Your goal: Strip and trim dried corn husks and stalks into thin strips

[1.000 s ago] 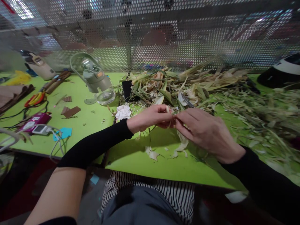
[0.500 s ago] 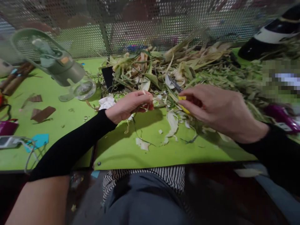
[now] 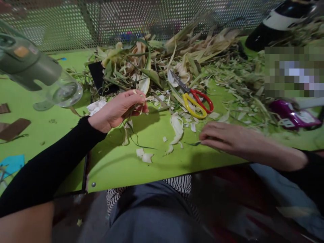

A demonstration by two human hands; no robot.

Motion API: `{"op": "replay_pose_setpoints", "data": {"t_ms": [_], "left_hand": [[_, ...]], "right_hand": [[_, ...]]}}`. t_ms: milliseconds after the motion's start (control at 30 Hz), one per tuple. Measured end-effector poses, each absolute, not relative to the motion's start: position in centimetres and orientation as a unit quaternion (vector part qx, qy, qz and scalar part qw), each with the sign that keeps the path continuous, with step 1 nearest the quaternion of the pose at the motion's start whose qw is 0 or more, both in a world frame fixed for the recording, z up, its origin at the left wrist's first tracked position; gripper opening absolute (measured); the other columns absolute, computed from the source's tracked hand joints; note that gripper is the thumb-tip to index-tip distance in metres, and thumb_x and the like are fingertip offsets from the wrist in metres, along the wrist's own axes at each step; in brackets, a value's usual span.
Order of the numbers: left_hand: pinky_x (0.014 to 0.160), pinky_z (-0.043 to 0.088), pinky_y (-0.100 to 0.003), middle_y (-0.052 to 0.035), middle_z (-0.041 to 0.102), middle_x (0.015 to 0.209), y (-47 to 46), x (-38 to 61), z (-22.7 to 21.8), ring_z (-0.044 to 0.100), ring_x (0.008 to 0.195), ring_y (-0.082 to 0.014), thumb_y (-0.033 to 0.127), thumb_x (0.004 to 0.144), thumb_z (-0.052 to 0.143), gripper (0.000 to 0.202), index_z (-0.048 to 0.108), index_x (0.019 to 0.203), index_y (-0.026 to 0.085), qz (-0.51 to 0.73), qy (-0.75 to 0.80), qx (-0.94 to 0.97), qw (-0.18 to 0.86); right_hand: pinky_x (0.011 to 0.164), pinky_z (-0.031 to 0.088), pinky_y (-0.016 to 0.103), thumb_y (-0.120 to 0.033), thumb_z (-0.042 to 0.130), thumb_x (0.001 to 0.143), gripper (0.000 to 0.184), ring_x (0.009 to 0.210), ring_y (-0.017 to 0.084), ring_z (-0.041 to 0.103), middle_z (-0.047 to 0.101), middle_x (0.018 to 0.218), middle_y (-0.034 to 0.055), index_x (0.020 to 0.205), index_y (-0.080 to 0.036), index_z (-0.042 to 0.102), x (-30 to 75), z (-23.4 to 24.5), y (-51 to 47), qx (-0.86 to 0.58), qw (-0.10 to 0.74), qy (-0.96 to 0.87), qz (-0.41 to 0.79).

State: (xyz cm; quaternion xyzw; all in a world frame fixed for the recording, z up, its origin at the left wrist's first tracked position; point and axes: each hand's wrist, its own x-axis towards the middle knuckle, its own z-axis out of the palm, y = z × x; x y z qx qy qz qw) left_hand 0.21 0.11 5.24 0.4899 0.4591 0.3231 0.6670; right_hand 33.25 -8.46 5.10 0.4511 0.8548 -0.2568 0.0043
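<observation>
My left hand (image 3: 121,108) is closed in a pinch on thin strips of corn husk. Pale and green ends (image 3: 126,132) dangle beneath it. My right hand (image 3: 222,136) is low over the table at the right, its fingers closed around the end of a dark green husk strip (image 3: 193,143). Scissors (image 3: 194,104) with one red and one yellow handle lie on the husk scraps between the hands, blades pointing away from me. A pale curled husk piece (image 3: 176,128) and small cut bits (image 3: 144,156) lie on the green tabletop (image 3: 121,173).
A heap of dry husks (image 3: 187,54) runs along the perforated screen (image 3: 141,20). A clear bottle with a grey-green lid (image 3: 43,71) stands left, a dark bottle (image 3: 265,30) back right. Nearby are a purple object (image 3: 286,116), a white crumpled tissue (image 3: 96,107) and brown pieces (image 3: 16,129).
My right hand has let go of the scissors, which now lie on the scraps, and has moved down toward me to the green strip. My left hand keeps its pinch. The view has shifted right.
</observation>
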Motion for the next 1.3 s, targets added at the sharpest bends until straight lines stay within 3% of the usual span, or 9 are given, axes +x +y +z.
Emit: {"op": "replay_pose_setpoints", "data": {"t_ms": [200, 333, 500, 633, 733, 900, 967, 1167, 1300], "left_hand": [[0.058, 0.046, -0.018, 0.0008, 0.064, 0.070, 0.1, 0.4, 5.3, 0.063, 0.065, -0.0086, 0.022, 0.076, 0.071, 0.013, 0.059, 0.079, 0.017, 0.326, 0.442, 0.482, 0.683], [0.057, 0.046, -0.016, 0.0007, 0.066, 0.073, 0.4, -0.1, 5.6, 0.063, 0.066, -0.0078, 0.022, 0.076, 0.072, 0.014, 0.060, 0.080, 0.017, 0.345, 0.434, 0.478, 0.682], [0.060, 0.049, -0.016, 0.0018, 0.066, 0.074, 0.7, -1.0, 7.0, 0.061, 0.063, -0.0066, 0.020, 0.076, 0.071, 0.014, 0.059, 0.082, 0.018, 0.398, 0.436, 0.459, 0.665], [0.066, 0.054, -0.019, 0.0022, 0.064, 0.074, 1.0, -1.4, 8.1, 0.064, 0.067, -0.0079, 0.018, 0.078, 0.068, 0.013, 0.056, 0.083, 0.018, 0.438, 0.437, 0.449, 0.644], [0.072, 0.057, -0.021, 0.0015, 0.064, 0.078, 1.4, -1.7, 8.4, 0.069, 0.076, -0.0102, 0.018, 0.083, 0.065, 0.009, 0.057, 0.087, 0.019, 0.457, 0.436, 0.448, 0.632], [0.074, 0.057, -0.021, 0.0017, 0.065, 0.082, 1.9, -2.2, 8.1, 0.074, 0.090, -0.0143, 0.022, 0.090, 0.060, 0.008, 0.059, 0.098, 0.021, 0.455, 0.434, 0.464, 0.624], [0.074, 0.057, -0.022, 0.0011, 0.067, 0.084, 2.1, -2.2, 7.9, 0.075, 0.094, -0.0161, 0.023, 0.090, 0.060, 0.009, 0.060, 0.099, 0.021, 0.447, 0.436, 0.474, 0.621], [0.075, 0.058, -0.025, -0.0006, 0.068, 0.086, 2.0, -2.1, 7.9, 0.073, 0.095, -0.0183, 0.025, 0.085, 0.066, 0.012, 0.059, 0.094, 0.021, 0.433, 0.438, 0.482, 0.624], [0.076, 0.057, -0.025, -0.0002, 0.067, 0.082, 1.5, -1.8, 8.2, 0.071, 0.084, -0.0136, 0.023, 0.082, 0.067, 0.012, 0.057, 0.089, 0.020, 0.440, 0.410, 0.477, 0.641]], "right_hand": [[0.068, 0.049, 0.036, -0.056, 0.047, 0.103, 0.039, 0.074, 0.022, 0.069, 0.075, 0.087, 0.0066, 0.094, -0.023, 0.067, 32.5, 6.7, -7.8, 0.535, -0.134, 0.824, -0.131], [0.052, 0.039, 0.031, -0.059, 0.057, 0.098, 0.039, 0.055, 0.015, 0.055, 0.069, 0.074, 0.0021, 0.090, -0.022, 0.068, 31.6, 7.9, -6.0, 0.589, -0.239, 0.771, -0.033], [0.053, 0.043, 0.027, -0.053, 0.074, 0.090, 0.033, 0.054, 0.010, 0.053, 0.063, 0.067, -0.0032, 0.088, -0.021, 0.068, 29.5, 8.5, -2.2, 0.587, -0.442, 0.674, -0.072], [0.057, 0.048, 0.028, -0.044, 0.076, 0.088, 0.027, 0.061, 0.011, 0.060, 0.070, 0.077, -0.0027, 0.105, -0.024, 0.074, 27.9, 8.5, -0.2, 0.534, -0.418, 0.706, -0.204], [0.064, 0.049, 0.031, -0.043, 0.071, 0.091, 0.023, 0.067, 0.014, 0.060, 0.074, 0.085, 0.0018, 0.103, -0.023, 0.074, 27.3, 8.9, 0.3, 0.561, -0.354, 0.728, -0.174], [0.076, 0.049, 0.040, -0.043, 0.059, 0.093, 0.028, 0.083, 0.024, 0.065, 0.074, 0.099, 0.0114, 0.096, -0.020, 0.075, 27.3, 7.8, 0.8, 0.530, -0.040, 0.834, -0.145], [0.075, 0.048, 0.040, -0.042, 0.055, 0.092, 0.029, 0.086, 0.027, 0.065, 0.072, 0.100, 0.0120, 0.097, -0.021, 0.074, 27.4, 6.6, 1.0, 0.509, 0.019, 0.852, -0.121], [0.072, 0.047, 0.037, -0.058, 0.058, 0.094, 0.037, 0.079, 0.022, 0.061, 0.070, 0.092, 0.0071, 0.089, -0.023, 0.069, 28.5, 6.5, 1.0, 0.564, -0.128, 0.797, -0.175], [0.066, 0.044, 0.033, -0.044, 0.075, 0.087, 0.023, 0.067, 0.014, 0.054, 0.065, 0.079, -0.0001, 0.091, -0.023, 0.065, 28.2, 8.8, 0.6, 0.598, -0.333, 0.677, -0.270]]}}
